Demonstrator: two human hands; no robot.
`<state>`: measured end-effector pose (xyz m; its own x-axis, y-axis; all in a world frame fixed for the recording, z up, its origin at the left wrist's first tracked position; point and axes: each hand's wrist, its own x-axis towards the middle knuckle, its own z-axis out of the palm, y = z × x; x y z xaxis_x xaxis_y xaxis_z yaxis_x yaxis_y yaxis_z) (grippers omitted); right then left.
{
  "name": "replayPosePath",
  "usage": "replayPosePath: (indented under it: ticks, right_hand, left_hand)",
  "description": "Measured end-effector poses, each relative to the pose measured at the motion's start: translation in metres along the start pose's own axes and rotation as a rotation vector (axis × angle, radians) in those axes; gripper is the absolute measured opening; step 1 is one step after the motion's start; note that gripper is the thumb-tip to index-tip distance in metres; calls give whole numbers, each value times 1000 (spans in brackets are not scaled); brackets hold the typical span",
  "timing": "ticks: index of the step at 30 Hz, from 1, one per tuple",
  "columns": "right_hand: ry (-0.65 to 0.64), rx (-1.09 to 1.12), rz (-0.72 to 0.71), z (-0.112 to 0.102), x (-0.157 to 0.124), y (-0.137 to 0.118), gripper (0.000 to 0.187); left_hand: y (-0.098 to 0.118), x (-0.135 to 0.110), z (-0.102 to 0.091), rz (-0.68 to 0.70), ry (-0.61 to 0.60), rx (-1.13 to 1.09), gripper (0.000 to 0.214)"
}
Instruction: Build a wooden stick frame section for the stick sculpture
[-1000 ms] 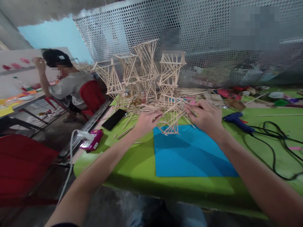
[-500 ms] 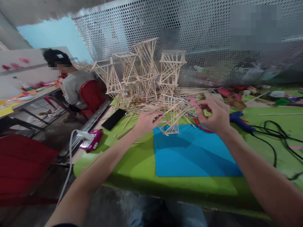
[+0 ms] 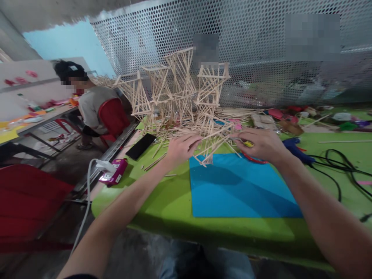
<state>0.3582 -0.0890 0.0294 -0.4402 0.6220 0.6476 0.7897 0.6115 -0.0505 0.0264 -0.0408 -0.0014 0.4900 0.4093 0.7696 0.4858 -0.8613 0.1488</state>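
Observation:
My left hand (image 3: 183,149) is closed at the fingertips on a small frame of thin wooden sticks (image 3: 213,145), holding it tilted over the back edge of a blue sheet (image 3: 232,193). To the right of the frame, my right hand (image 3: 261,144) has its fingers curled around a small tool with a yellow part (image 3: 248,143); its exact kind is mostly hidden. Just below these fingers lies a red curved handle (image 3: 254,158), on the sheet's back edge. Loose sticks (image 3: 186,130) are heaped behind both hands.
Several stick towers (image 3: 181,81) stand at the back before a perforated metal panel (image 3: 247,35). A blue glue gun (image 3: 298,151) with black cable lies right. Leftward are a black phone (image 3: 141,146) and a purple power strip (image 3: 114,172). A person (image 3: 93,102) sits at another table.
My right hand has come lower and turned, and a yellow part now shows at its fingers. My left hand stays on the stick frame, which has tilted slightly.

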Motion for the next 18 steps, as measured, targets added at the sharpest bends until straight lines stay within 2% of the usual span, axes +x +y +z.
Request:
replayPosePath:
  ticks: [4,6,8,11,18]
  right_hand:
    - [134,106,115,-2,0,-6,11]
    - [158,184,173,-3,0,-5,13]
    - [75,276,178,0,1,-1,24]
    - [-100,346,80,6,3,6,33]
    - [-169,386,-43,15,6,0,23]
  left_hand:
    - [1,8,-14,-39,-15,-158,27]
    - [-1,11,-21,-57,-21,-244,26]
    - [-3,13,-27,-77,-29,-300,25]
    - [-5,13,-31,-94,-48,-339,23]
    - [-2,15,-31,-66,-88,-374,26]
